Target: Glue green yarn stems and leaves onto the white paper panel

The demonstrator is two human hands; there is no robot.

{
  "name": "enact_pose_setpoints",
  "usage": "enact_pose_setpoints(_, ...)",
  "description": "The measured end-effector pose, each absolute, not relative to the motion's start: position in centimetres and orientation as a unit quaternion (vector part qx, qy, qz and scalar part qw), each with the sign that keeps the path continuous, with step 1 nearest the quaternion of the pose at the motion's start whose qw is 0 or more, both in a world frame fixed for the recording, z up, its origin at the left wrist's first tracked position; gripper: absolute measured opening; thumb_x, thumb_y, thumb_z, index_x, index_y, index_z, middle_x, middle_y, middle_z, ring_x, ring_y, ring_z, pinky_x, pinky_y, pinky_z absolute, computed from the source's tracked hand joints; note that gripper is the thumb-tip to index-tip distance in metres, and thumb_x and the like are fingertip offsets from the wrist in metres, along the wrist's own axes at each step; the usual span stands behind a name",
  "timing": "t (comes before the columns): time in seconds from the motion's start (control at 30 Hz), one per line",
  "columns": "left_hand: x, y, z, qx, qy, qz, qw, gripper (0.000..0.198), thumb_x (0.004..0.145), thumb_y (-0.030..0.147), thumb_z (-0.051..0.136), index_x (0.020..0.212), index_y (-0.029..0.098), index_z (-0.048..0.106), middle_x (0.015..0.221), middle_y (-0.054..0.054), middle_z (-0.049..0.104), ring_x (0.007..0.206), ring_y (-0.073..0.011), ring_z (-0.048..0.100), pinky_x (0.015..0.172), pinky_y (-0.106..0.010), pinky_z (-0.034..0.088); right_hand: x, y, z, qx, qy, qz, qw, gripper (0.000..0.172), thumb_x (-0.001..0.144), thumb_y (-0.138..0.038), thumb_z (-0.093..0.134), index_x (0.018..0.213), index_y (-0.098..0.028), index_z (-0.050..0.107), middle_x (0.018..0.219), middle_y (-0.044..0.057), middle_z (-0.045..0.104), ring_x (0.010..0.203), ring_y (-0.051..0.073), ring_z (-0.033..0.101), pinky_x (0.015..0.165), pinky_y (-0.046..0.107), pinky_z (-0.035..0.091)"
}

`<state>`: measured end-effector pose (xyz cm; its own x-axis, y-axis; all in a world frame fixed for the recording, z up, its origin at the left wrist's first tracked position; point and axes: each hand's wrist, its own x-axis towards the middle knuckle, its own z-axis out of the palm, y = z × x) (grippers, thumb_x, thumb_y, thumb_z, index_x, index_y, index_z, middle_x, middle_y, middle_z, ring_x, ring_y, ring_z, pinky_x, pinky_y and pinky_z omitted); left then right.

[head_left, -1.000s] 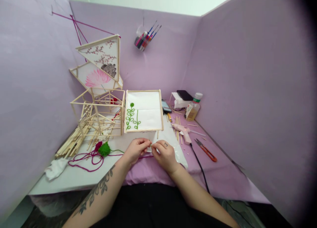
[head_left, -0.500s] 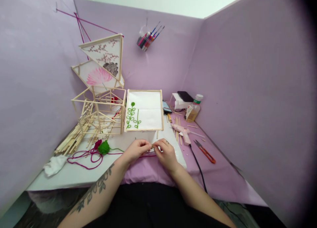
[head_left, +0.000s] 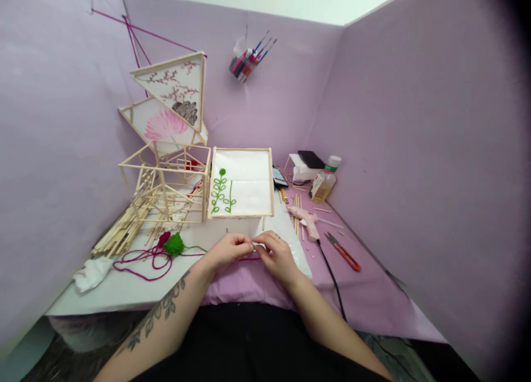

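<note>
My left hand (head_left: 227, 250) and my right hand (head_left: 277, 254) meet fingertip to fingertip near the table's front edge, both pinched on a small piece between them that is too small to name. A magenta yarn strand (head_left: 143, 258) runs from the left toward the hands. A green yarn ball (head_left: 175, 244) lies left of my left hand. Just behind the hands stands a wooden-framed white panel (head_left: 241, 182) with green stem shapes on it.
A stick frame structure (head_left: 166, 188) with painted panels stands at the left, loose sticks (head_left: 118, 235) beside it. A glue gun (head_left: 306, 220), red snips (head_left: 343, 251), a glue bottle (head_left: 324, 184) and a phone (head_left: 310, 159) lie to the right. Purple walls enclose the table.
The hands stay pinched together at the same spot, with only slight finger movement. The view shifted a little.
</note>
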<state>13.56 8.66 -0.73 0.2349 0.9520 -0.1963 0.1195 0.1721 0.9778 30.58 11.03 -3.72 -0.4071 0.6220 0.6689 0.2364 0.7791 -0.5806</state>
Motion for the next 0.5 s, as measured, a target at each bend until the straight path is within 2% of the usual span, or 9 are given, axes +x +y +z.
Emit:
enact_pose_setpoints(0.17,13.46,8.54,-0.62,0.537,0.516,0.340,0.574,0.015,0.065,0.028,0.059,0.061,0.014,0.056,0.047,0.007,0.043,0.043,-0.0048,0.029,0.043,-0.020,0.018,30.81,11.01,-3.27,-0.237,-0.829,0.223,0.455,0.012,0.087,-0.013,0.052,0.085,-0.020,0.062,0.078,0.003,0.061,0.074,0.015,0.058,0.067,0.026,0.046)
enact_pose_setpoints(0.27,13.40,8.52,-0.56,0.532,0.506,0.344,0.585,0.020,0.067,0.032,0.062,0.063,0.014,0.056,0.047,0.007,0.043,0.042,-0.0044,0.029,0.042,-0.019,0.019,30.83,10.96,-3.32,-0.253,-0.829,0.218,0.448,0.011,0.085,-0.012,0.052,0.080,-0.020,0.059,0.074,0.002,0.057,0.067,0.014,0.054,0.062,0.025,0.043)
enact_pose_setpoints(0.37,13.32,8.68,-0.72,0.521,0.492,0.378,0.586,0.026,0.072,0.040,0.062,0.073,0.014,0.059,0.049,0.008,0.043,0.041,-0.0046,0.030,0.042,-0.018,0.023,30.74,10.87,-3.48,-0.280,-0.817,0.190,0.467,0.010,0.086,-0.013,0.051,0.080,-0.020,0.056,0.072,0.001,0.055,0.065,0.013,0.052,0.060,0.025,0.042)
enact_pose_setpoints(0.43,13.29,8.78,-0.89,0.544,0.502,0.413,0.530,0.027,0.074,0.040,0.063,0.080,0.014,0.062,0.053,0.006,0.049,0.044,-0.0059,0.037,0.043,-0.019,0.030,30.68,10.82,-3.57,-0.295,-0.806,0.161,0.487,0.010,0.087,-0.014,0.051,0.081,-0.020,0.056,0.073,0.001,0.055,0.067,0.014,0.053,0.061,0.025,0.042)
enact_pose_setpoints(0.5,13.30,8.75,-1.06,0.600,0.515,0.444,0.421,0.026,0.075,0.037,0.064,0.086,0.013,0.066,0.067,0.000,0.060,0.053,-0.0085,0.049,0.049,-0.020,0.039,30.64,10.79,-3.63,-0.300,-0.800,0.132,0.503,0.009,0.088,-0.014,0.051,0.083,-0.020,0.056,0.074,0.002,0.056,0.069,0.015,0.054,0.062,0.025,0.042)
